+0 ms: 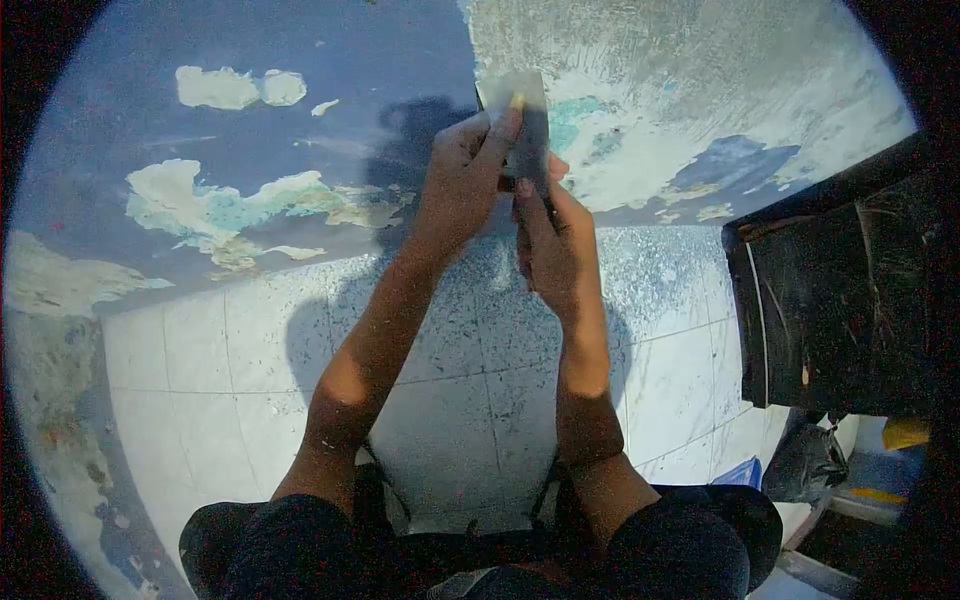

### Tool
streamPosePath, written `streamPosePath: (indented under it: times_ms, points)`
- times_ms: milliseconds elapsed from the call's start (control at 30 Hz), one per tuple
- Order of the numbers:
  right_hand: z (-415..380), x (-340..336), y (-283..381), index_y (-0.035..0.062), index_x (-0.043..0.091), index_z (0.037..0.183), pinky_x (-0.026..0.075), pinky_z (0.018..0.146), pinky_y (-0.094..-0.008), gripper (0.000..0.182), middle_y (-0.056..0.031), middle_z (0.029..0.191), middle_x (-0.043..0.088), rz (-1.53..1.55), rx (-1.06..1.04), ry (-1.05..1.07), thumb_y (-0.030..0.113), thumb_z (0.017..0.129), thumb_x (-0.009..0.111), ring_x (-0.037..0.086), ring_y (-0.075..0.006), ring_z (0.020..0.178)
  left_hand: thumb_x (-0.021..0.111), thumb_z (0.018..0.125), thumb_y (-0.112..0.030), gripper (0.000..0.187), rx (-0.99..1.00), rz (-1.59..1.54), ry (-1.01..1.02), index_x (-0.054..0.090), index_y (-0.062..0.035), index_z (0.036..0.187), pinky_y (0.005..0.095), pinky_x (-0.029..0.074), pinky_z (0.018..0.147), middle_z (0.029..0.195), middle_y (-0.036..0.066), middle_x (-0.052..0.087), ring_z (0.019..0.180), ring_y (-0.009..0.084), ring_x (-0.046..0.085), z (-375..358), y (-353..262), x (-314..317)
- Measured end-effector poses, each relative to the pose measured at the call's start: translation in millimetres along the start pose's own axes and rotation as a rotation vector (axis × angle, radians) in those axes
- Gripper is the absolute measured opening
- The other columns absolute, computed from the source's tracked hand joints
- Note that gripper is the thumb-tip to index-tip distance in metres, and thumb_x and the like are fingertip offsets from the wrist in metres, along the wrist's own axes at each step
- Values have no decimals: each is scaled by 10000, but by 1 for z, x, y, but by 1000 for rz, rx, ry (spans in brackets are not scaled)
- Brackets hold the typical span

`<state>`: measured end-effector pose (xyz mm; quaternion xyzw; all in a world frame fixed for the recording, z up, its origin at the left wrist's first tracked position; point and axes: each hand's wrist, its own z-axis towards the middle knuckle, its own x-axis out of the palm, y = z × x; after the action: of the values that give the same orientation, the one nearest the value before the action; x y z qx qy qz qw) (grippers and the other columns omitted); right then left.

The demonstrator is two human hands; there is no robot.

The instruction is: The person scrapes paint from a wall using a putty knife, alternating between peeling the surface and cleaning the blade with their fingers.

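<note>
A broad-bladed scraper (533, 125) is held up against the wall (330, 130), at the border between blue paint and a bare greyish-white patch (690, 60). My right hand (562, 250) is closed around its lower end, where the handle is mostly hidden by the fingers. Higher up, my left hand (465, 170) pinches the blade from the left, its thumb lying on the metal. The blade's upper edge meets the wall or lies very near it. Left of my hands, the blue paint has several pale peeled spots (215, 88).
Paint flakes (650, 270) litter the white tiled floor (270, 350) below the wall. A dark wooden piece of furniture (840, 300) stands at the right. Near it lie a black plastic bag (808, 462) and a blue item (740, 473). Another peeling wall (60, 400) borders the left.
</note>
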<state>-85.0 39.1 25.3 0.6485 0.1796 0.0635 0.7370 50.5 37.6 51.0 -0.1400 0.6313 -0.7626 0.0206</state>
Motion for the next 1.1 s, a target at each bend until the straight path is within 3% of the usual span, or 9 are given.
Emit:
streamPosePath:
  times_ms: [367,533,600,767,833,867,900,967,1100]
  points:
    - [-11,-16,4,29,628,1136,380,506,-271,278,13,637,490,30,239,79,269,1020,547,459,-83,545,541,1005,-418,464,-80,30,-61,629,29,923,301,536,614,806,85,660,711,143,639,-8,20,10]
    - [-6,2,12,17,605,1154,404,518,-269,250,2,657,505,-53,-13,-27,217,1028,525,480,-97,558,542,1006,-414,460,8,-52,1,633,30,926,281,532,581,740,69,646,657,111,616,0,-2,2]
    - [-8,5,7,23,595,1187,408,523,-270,247,6,671,518,-8,12,-7,197,1030,516,484,-97,561,542,1009,-404,449,70,326,-86,636,24,911,275,468,592,730,46,607,651,97,542,0,5,-1]
    - [-14,17,-30,35,556,1282,397,511,-265,282,35,686,527,163,112,22,148,1030,503,473,-88,552,527,1019,-385,445,83,255,-148,627,40,931,286,427,621,737,47,597,684,93,506,-10,46,2]
    - [-13,26,-46,32,547,1311,447,567,-260,306,7,778,595,128,69,-30,129,1023,515,529,-92,634,518,1023,-379,445,95,246,-133,626,43,934,290,430,629,731,48,592,695,90,504,-11,52,-2]
    - [-15,25,-35,6,543,1310,498,730,-270,310,-70,997,663,221,312,10,112,1020,515,592,-117,825,513,1027,-372,440,72,267,-109,625,45,941,295,432,625,729,47,591,691,91,507,-12,51,-6]
    - [-15,28,-39,6,543,1310,498,730,-270,310,-70,997,663,221,310,4,112,1020,515,592,-117,825,507,1030,-364,436,49,289,-85,625,47,949,300,435,621,727,46,591,686,92,510,-12,51,-7]
    - [-14,35,-53,-8,523,1331,486,878,-288,335,-137,1195,647,154,95,-67,111,1019,516,598,-150,995,505,1032,-359,429,97,258,-107,615,43,927,301,433,618,721,39,584,681,91,506,-14,51,-2]
    - [-14,40,-61,-22,493,1353,483,908,-305,358,-165,1193,654,109,33,-91,107,1019,509,613,-168,1042,507,1033,-347,417,203,236,-191,586,27,865,305,431,607,703,25,561,661,85,494,-18,55,3]
